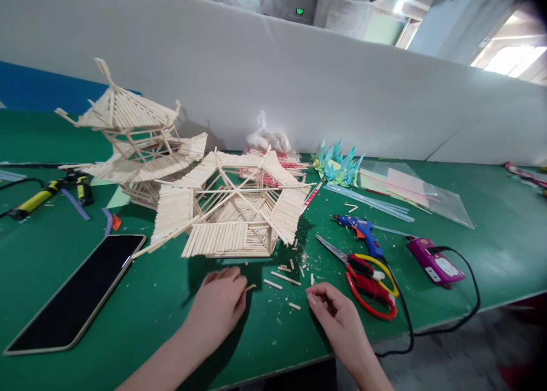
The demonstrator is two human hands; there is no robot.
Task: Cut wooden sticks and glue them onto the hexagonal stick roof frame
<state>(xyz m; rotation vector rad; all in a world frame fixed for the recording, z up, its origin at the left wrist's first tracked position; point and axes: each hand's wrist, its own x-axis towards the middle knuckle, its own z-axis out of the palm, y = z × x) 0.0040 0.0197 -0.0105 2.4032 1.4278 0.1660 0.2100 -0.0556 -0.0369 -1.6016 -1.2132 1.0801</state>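
Note:
My left hand [221, 297] is closed, back upward, just in front of a half-built model pavilion [234, 200] of thin wooden sticks. A short piece of wooden stick [251, 287] pokes out between its thumb and forefinger. Thumb and fingertips of my right hand [335, 311] are pinched together low over the table; what they hold, if anything, is hidden. Beside those fingertips is a small stick offcut [312, 279]. Several cut stick pieces [285, 278] and crumbs are scattered between my hands. The pavilion has slatted roof panels around an open, star-like frame.
A tiered stick pagoda [132, 146] stands behind left, a tablet [81, 294] nearer. Scissors [370, 282], a blue glue gun [361, 231] and a purple power box [433, 260] with a cable lie right. Glue sticks [370, 200], teal paper foldings [337, 163] and pliers [55, 194] lie farther back.

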